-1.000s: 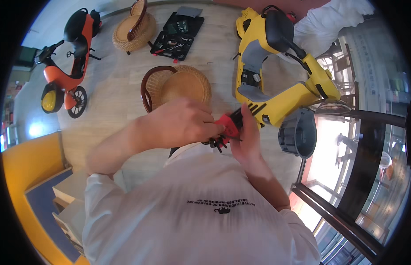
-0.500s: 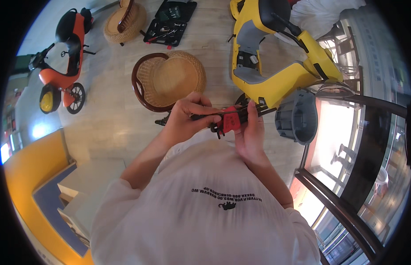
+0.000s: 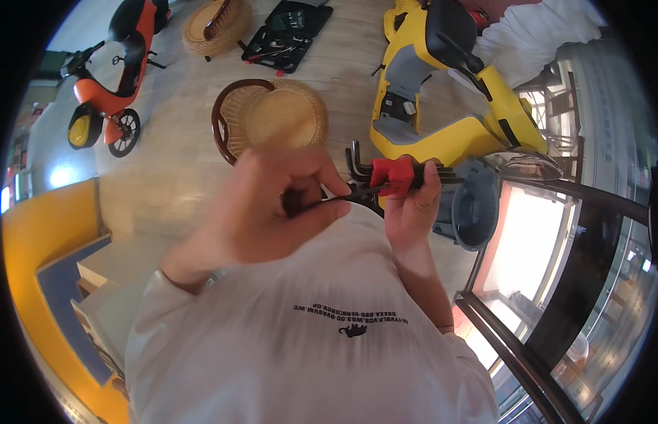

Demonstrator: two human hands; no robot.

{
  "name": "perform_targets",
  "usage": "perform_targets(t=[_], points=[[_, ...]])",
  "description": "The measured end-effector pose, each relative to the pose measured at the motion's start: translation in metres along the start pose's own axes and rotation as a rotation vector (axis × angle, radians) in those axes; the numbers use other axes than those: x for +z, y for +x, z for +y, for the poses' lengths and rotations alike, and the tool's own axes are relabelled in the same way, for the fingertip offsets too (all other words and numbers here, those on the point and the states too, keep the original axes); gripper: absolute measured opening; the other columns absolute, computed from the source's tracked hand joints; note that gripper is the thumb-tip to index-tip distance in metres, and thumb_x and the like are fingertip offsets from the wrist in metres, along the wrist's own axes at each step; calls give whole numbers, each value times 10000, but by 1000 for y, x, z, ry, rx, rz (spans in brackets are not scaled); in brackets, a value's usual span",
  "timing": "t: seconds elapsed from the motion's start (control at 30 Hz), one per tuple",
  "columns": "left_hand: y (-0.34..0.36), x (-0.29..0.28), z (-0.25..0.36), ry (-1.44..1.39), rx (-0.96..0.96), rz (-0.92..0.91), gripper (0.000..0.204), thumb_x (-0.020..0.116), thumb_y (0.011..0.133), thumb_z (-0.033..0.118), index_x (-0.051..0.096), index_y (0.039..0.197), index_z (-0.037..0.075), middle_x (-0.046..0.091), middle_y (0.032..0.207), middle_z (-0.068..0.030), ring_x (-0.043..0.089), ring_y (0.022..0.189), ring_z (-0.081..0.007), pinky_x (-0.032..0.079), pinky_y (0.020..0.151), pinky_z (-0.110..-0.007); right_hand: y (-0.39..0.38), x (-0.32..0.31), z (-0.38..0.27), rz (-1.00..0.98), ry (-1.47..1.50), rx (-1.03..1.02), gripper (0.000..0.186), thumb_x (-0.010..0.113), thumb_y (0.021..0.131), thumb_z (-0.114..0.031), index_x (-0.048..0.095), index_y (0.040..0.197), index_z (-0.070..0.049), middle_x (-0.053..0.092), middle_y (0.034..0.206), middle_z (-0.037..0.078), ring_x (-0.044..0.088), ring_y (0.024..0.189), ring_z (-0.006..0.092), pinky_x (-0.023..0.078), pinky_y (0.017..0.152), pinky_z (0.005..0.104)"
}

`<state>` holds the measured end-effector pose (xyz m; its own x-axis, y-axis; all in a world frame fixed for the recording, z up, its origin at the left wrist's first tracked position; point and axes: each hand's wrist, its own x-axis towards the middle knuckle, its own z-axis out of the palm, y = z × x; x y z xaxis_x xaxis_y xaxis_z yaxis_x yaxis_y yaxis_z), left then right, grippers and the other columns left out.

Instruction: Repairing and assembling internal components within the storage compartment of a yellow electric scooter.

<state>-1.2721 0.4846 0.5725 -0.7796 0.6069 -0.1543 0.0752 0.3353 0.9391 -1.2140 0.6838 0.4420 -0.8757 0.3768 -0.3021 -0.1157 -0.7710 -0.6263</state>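
Note:
A hex key set with a red holder (image 3: 394, 177) sits in my right hand (image 3: 414, 210), thumb along the dark keys. Its short bent key ends point up and left, while the long shafts stick out past my thumb to the right. My left hand (image 3: 272, 205), partly blurred, is closer to the camera. Between its thumb and forefinger it pinches a thin dark hex key (image 3: 362, 192), whose end reaches the red holder. Whether that key is fully out of the holder I cannot tell.
Beyond my hands stand a wicker chair (image 3: 290, 116), another wicker chair (image 3: 201, 32) and an open black tool case (image 3: 281, 48). A yellow scooter (image 3: 442, 145) and a grey bin (image 3: 477, 205) are on the right, an orange scooter (image 3: 124, 88) far left. Glass panels line the right.
My left hand has come up nearer the camera, pinching the hex key. The right hand has turned the red set, so its bent ends now point up instead of down.

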Motion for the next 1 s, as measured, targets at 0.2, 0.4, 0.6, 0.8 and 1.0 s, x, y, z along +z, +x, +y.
perform_targets(t=[0.2,0.4,0.6,0.8,1.0], points=[[-5,45,-6,-126,-110,111,72,622,757,14,552,759,-5,468,465,-19,395,407,-55,303,412,-228,2,5,-6,-96,-172,-237,272,483,917,-299,448,1004,-44,570,916,98,579,828,201,469,782,327],[2,46,-16,-120,-93,256,83,610,785,2,538,744,14,440,528,69,340,481,17,239,444,-184,-1,19,-8,-13,-243,-383,260,582,849,-243,391,887,-72,582,845,135,580,753,198,479,735,313],[18,20,-21,-372,-156,154,105,620,747,1,527,705,21,477,536,52,355,464,16,226,433,-182,-1,21,-9,-79,-223,-386,283,595,835,-276,396,848,-75,587,797,133,574,700,182,468,695,278],[34,9,-25,-532,-280,-21,72,616,714,6,546,704,21,503,556,26,364,435,-10,210,401,-195,1,18,-7,-123,-156,-335,271,599,829,-275,409,840,-82,580,783,120,566,708,161,466,698,281],[36,18,-34,-705,-276,-20,63,590,717,-28,535,697,-3,480,560,9,342,423,-21,189,392,-204,3,17,-7,-79,-21,-265,212,587,840,-224,433,896,-89,578,828,111,569,757,164,478,737,306]])
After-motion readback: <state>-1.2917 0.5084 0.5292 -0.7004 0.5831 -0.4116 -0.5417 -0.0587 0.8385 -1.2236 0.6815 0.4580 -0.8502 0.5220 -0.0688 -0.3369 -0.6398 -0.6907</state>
